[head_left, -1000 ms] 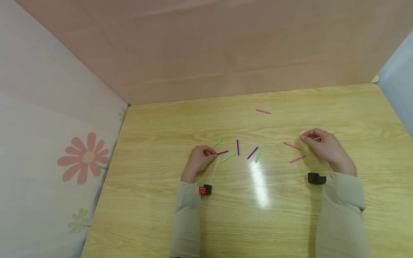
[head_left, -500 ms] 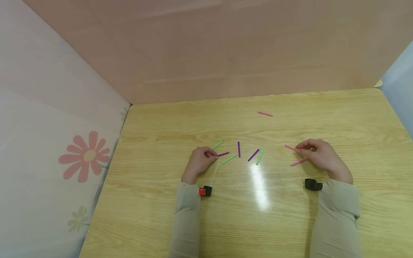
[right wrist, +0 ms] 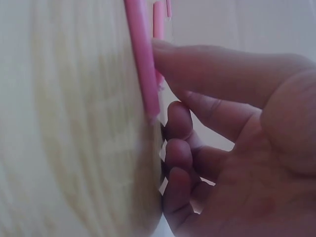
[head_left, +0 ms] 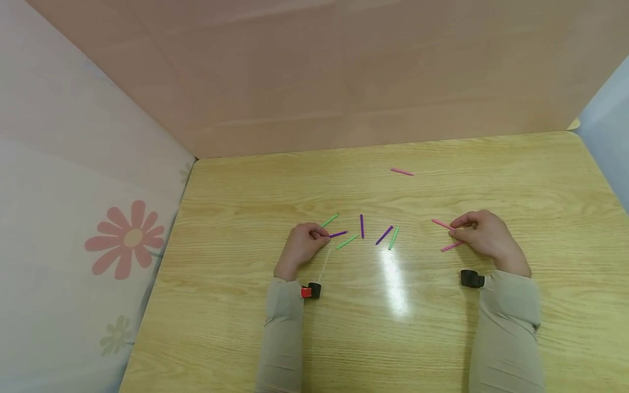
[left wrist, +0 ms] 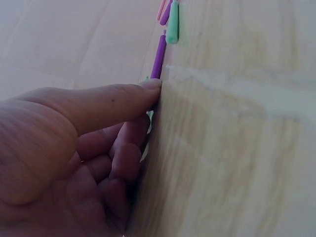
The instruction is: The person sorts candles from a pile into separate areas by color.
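Note:
My left hand [head_left: 303, 244] pinches the near end of a purple candle [head_left: 339, 234] between thumb and fingers, low over the tabletop. Close by lie two green candles, one [head_left: 330, 220] partly behind the fingers and another [head_left: 347, 242] just in front. On the right side, my right hand [head_left: 484, 234] pinches the right end of a pink candle [head_left: 441, 224]. A second pink candle [head_left: 451, 247] lies under the thumb's side. In the right wrist view the thumb crosses the held candle [right wrist: 158, 19], and the second candle [right wrist: 142, 59] is nearer the camera.
Between the hands lie an upright-lying purple candle [head_left: 362, 226], a slanted purple one [head_left: 384, 235] and a green one [head_left: 394, 238]. Farther back is a pink candle [head_left: 402, 171]. A cloth screen [head_left: 344, 82] closes off the wooden table's [head_left: 373, 349] far edge.
My right hand has come down and left onto the pink candle and now pinches its end. The left hand keeps its pinch on the purple candle, almost still.

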A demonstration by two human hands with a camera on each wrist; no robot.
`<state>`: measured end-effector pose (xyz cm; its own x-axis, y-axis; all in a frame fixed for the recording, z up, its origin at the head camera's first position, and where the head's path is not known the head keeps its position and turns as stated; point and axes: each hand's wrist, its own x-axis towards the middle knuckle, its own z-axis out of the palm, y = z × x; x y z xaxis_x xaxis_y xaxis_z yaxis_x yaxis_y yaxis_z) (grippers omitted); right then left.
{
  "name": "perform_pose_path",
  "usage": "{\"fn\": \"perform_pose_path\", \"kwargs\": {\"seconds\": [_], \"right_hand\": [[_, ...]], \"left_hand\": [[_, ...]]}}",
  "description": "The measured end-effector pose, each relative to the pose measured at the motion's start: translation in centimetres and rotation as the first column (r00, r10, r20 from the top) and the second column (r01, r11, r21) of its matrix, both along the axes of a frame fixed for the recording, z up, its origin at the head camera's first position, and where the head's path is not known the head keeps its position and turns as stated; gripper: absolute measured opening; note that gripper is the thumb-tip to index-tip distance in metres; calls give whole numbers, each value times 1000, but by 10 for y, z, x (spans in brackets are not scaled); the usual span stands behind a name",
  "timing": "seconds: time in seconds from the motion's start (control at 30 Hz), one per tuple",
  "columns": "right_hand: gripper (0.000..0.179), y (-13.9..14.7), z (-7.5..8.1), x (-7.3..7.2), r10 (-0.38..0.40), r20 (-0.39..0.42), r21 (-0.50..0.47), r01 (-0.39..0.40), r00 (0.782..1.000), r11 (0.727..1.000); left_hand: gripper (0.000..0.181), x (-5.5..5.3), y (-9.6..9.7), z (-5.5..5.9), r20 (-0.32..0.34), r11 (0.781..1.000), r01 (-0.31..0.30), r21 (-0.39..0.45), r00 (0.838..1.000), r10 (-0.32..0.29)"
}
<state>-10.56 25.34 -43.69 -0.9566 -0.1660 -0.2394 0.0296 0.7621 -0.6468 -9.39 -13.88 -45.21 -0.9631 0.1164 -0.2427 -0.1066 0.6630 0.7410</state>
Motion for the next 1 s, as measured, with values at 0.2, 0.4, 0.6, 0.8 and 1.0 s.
{"fn": "perform_pose_path", "kwargs": {"seconds": [0.2, 0.4, 0.6, 0.8, 1.0], "right_hand": [[24, -2, 3, 0, -2, 13, 18, 1, 1000, 1000], [19, -5, 2, -1, 27, -30, 51, -26, 999, 998], [19, -6, 0, -3, 65, -75, 93, -58, 995, 994], [19, -8, -1, -2, 91, -89, 113, -81, 992, 990], [20, -8, -1, 0, 104, -86, 119, -93, 991, 988]], "left_hand": [[10, 0, 1, 0, 2, 1000, 5, 7, 1000, -5], [10, 0, 0, 1, 3, 1000, 4, 2, 1000, -4], [11, 0, 0, 2, 7, 1000, 3, 2, 1000, -3], [11, 0, 0, 2, 0, 1000, 4, -8, 1000, -4], [11, 0, 0, 2, -4, 1000, 9, -6, 1000, -9]]}}
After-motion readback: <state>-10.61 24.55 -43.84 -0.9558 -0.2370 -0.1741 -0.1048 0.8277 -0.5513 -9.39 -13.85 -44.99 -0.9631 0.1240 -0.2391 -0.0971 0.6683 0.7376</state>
